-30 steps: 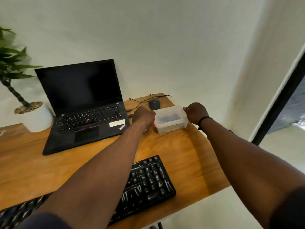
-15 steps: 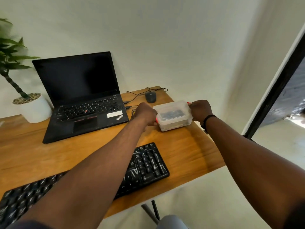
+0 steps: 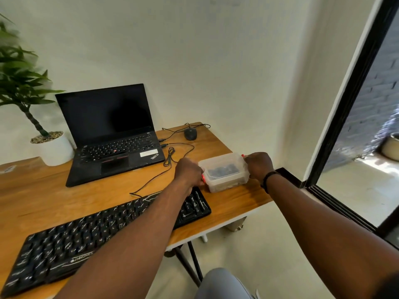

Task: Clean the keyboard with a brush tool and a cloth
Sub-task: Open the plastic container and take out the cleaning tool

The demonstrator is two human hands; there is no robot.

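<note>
We see 2 hands on a clear box (image 3: 224, 172) at 3 o'clock on the bench (image 3: 54, 195). Left hand (image 3: 187, 172) grips the box's left end, fingers curled round it, a red clip showing at the grip. Right hand (image 3: 258, 165) grips the right end, fingers curled, another bit of red at the top corner; a black band (image 3: 267, 176) sits on that wrist. Box is lidded, with dark stuff inside that we cannot tell apart. Whether the box rests on the bench or is lifted just off it, we cannot tell.

Keyboard (image 3: 86, 240), black, lies at 7 o'clock on the bench, running diagonally; its right end sits just beside the box at the box's 7 o'clock, under the left forearm. The brush and the cloth do not show as such.

Laptop (image 3: 112, 134), open, screen dark, at 11 o'clock. Mouse (image 3: 190, 133) at 1 o'clock near the bench's far edge, well apart from the box. A thin black cable (image 3: 183, 147) loops between laptop and box and trails toward the keyboard. Potted plant (image 3: 53, 147) in a white pot at 10 o'clock, just beside the laptop. Black door frame (image 3: 349, 100) at the far right.
</note>
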